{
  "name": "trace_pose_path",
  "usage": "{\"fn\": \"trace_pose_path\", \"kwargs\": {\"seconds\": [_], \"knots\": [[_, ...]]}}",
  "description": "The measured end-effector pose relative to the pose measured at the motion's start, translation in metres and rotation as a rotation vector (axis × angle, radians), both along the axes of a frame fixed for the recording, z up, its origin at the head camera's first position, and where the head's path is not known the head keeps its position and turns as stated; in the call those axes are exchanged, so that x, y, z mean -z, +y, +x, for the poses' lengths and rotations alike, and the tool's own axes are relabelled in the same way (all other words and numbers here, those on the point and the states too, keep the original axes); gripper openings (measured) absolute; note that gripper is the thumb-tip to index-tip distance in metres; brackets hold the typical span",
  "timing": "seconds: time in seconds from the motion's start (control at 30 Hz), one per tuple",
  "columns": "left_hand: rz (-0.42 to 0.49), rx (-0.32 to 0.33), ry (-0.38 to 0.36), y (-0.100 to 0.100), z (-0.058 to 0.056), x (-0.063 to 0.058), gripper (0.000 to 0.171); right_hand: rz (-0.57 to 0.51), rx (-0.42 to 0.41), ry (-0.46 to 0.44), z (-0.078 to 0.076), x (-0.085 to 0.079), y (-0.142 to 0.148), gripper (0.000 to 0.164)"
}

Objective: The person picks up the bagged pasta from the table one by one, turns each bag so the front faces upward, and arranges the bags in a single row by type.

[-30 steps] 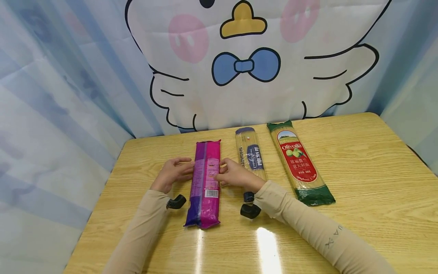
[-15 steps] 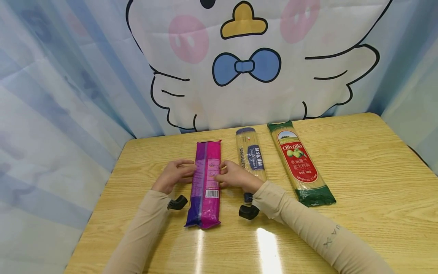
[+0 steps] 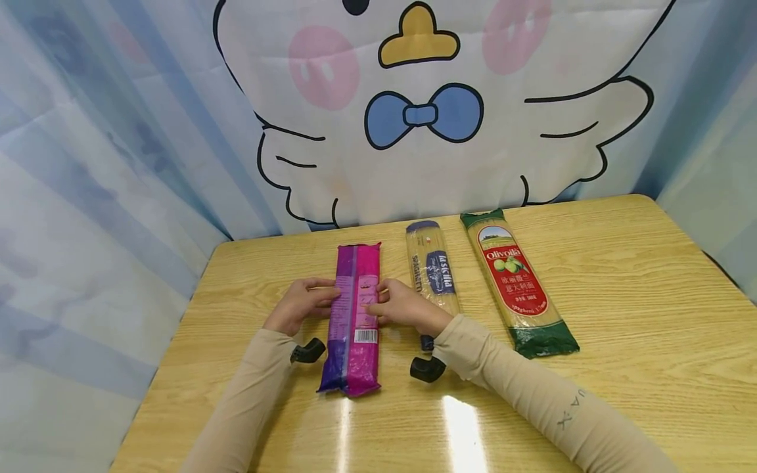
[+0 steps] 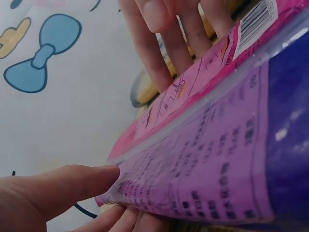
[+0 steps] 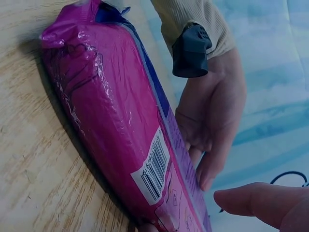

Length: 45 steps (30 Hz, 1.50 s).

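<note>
A long pink-and-purple plastic packet [image 3: 353,355] lies on the table with its barcode side up; its contents are hidden. My left hand [image 3: 301,305] pinches its left edge, the thumb [image 4: 91,179] on the upper face and the other fingers low at the side, partly hidden. My right hand [image 3: 411,305] touches the packet's right side with fairly straight fingers [image 4: 178,53]. In the right wrist view, its thumb [image 5: 256,198] stands apart from the wrapper. Just right of this hand is a clear-and-blue packet of spaghetti [image 3: 430,256], partly covered by the hand and wrist.
Farther right, a green-ended spaghetti packet [image 3: 517,282] with a red label lies slantwise on the wooden table [image 3: 639,295]. A printed curtain [image 3: 414,177] hangs right behind the table's back edge. Black camera mounts [image 3: 427,369] stick out from both wrists.
My right hand and wrist have shifted very slightly left and toward me. The left hand stays at the packet's left edge, and all the packets keep their places.
</note>
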<state>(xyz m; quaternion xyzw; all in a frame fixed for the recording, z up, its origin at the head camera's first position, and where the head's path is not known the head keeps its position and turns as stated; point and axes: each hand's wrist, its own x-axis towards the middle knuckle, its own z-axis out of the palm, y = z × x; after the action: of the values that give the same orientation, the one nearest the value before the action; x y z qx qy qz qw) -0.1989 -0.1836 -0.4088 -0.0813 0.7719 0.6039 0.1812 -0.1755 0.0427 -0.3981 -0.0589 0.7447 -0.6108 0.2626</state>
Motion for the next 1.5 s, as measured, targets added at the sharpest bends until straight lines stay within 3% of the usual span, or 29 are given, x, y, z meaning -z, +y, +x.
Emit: {"fn": "trace_pose_path", "kwargs": {"seconds": [0.43,0.9,1.5], "knots": [[-0.051,0.001,0.01,0.0042,0.0013,-0.0023,0.05,0.018,-0.02,0.027,0.0011,-0.0002,-0.0009,0.046],[-0.043,0.019,0.029,0.0071,0.0032,-0.0017,0.05,0.018,-0.021,0.029,0.001,0.0012,-0.0012,0.044],[0.024,-0.059,-0.004,0.0082,0.005,-0.0011,0.05,0.051,0.052,0.049,0.0072,-0.0017,-0.0037,0.057]]}}
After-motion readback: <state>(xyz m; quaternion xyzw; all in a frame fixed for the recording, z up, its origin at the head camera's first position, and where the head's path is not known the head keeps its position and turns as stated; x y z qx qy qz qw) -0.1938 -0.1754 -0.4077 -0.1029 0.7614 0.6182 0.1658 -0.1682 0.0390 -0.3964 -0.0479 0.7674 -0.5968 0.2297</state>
